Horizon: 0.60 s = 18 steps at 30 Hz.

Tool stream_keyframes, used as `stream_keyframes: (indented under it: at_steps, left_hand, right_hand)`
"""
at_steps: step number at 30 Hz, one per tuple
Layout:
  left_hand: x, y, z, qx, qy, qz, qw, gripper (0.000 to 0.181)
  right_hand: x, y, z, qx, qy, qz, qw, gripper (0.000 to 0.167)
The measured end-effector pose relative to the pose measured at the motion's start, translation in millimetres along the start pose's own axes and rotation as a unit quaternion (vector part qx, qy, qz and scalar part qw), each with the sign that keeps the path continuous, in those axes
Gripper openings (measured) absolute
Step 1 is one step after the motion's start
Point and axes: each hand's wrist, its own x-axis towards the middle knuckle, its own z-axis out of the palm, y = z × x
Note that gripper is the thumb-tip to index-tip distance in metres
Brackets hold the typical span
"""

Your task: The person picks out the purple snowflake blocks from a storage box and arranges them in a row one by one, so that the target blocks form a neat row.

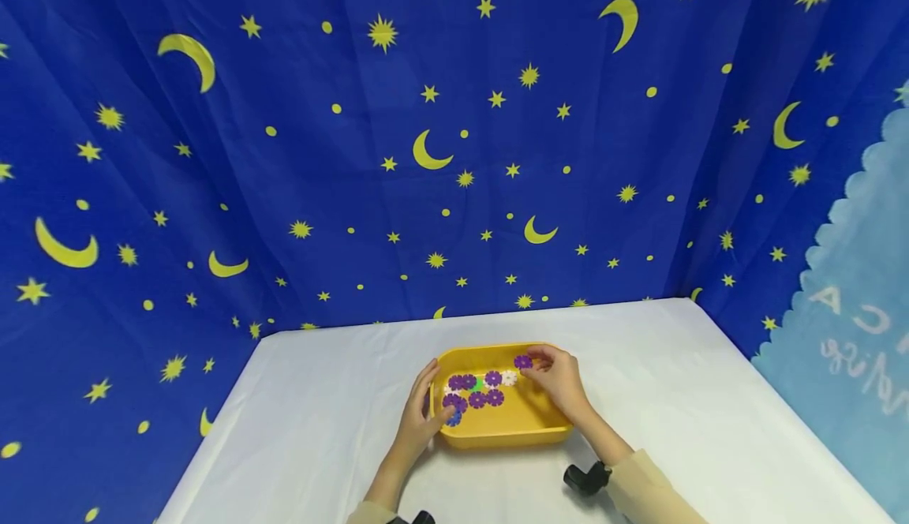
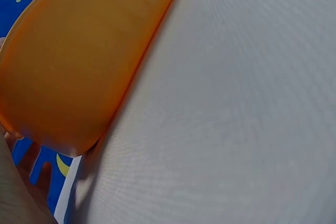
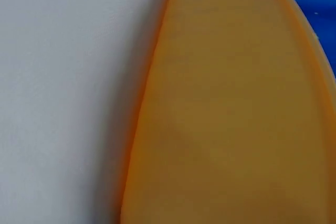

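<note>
Our left hand [image 1: 416,420] grips the yellow tub [image 1: 506,438], left end; right hand [image 1: 560,379] pinches purple notched disc [image 1: 522,361], tub's far-right corner.

- Deep-blue fabric backdrop [image 1: 490,145] printed with yellow moons, stars, suns and dots, hanging behind and along both sides.
- Table covered in smooth white cloth [image 1: 298,406], its far edge meeting the backdrop.
- Light-blue, scallop-edged panel with white lettering [image 1: 845,279] at right.

yellow tray [image 1: 504,438] is blocking low passage with its walls, left hand [image 1: 417,417] is occupying left rim, right hand [image 1: 559,380] is closing far right corner, tray floor [image 1: 529,413] at front right is offering room from above, blue curtain [image 1: 369,216] is limiting the table [image 1: 639,358] behind
</note>
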Motion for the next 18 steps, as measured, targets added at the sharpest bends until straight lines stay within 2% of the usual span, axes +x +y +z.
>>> stream_keyframes:
  at_steps: [5,11,18]
  left_hand:
    - [-4.0,-0.9,0.8,-0.003,0.002,-0.015,0.9999,0.072]
    - [-0.8,2.6,1.5,-0.006,0.004,-0.02,0.9998,0.071]
    - [-2.2,36.0,-2.1,-0.005,-0.006,-0.021,0.9998,0.069]
  right_hand:
    - [-8.3,2.0,-6.8,-0.006,0.027,0.0,0.9996,0.026]
    - [-10.1,3.7,-16.7,0.01,0.048,-0.007,0.9988,0.025]
    - [-6.5,3.0,-29.8,0.018,0.066,0.008,0.9976,0.027]
